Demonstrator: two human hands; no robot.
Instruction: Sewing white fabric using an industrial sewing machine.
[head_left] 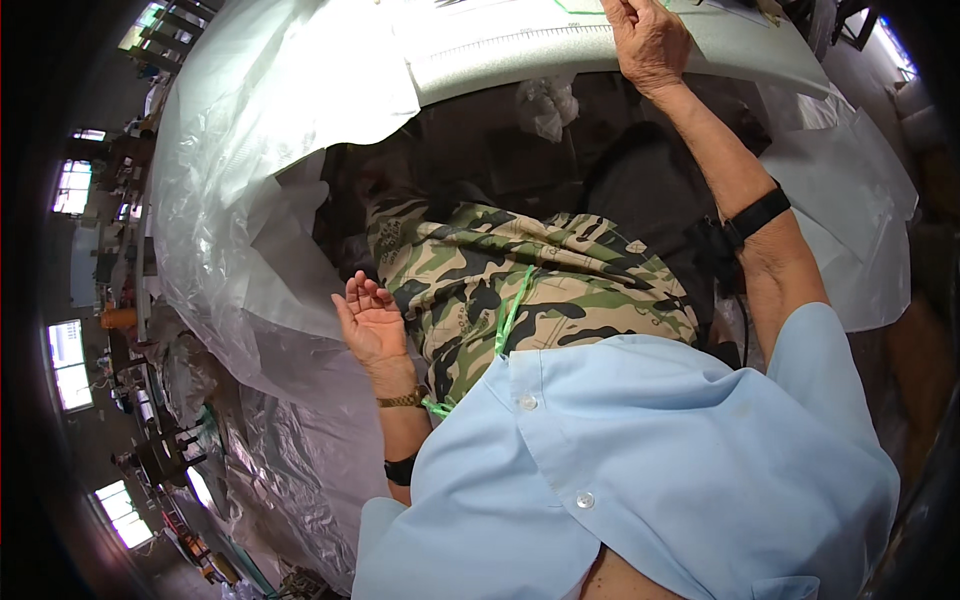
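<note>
My left hand (374,322) hangs beside my left thigh, palm turned up, fingers loosely curled and apart with nothing in them. It is nearest to the camouflage-patterned cloth (540,285) over my lap, which has a green string (514,312) at the waist. My right hand (652,46) reaches forward over the front edge of the pale work table (500,62). Its fingers are bent closed near the top of the picture, and whatever they may hold is cut off or hidden. A ruler scale (520,38) runs along the table near that hand.
Clear plastic sheeting (215,190) drapes over the table's left side, and more sheeting (860,210) hangs at the right. A crumpled plastic bag (547,107) hangs below the table edge. Cluttered shelving and equipment (165,455) line the far left, near bright windows (70,365).
</note>
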